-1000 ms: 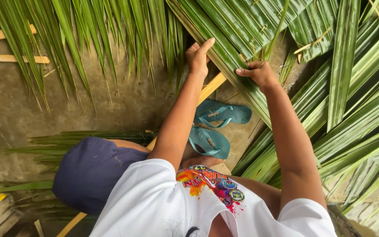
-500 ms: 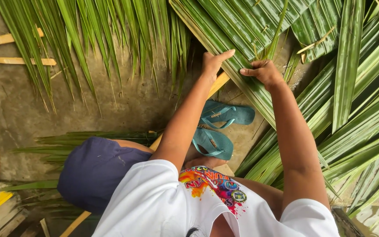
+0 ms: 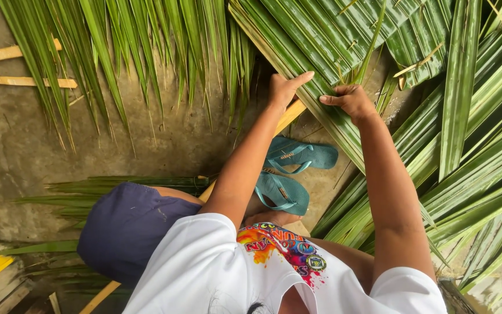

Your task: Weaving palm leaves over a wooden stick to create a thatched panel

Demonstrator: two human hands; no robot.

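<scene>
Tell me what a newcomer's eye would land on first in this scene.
The long green palm leaflets fanned across the top and right fill most of the view, laid over a bare concrete floor. At the upper middle, the left hand and right hand press on a woven stretch of them. Below the hands, a pair of teal flip-flops lies by the person's feet.
</scene>
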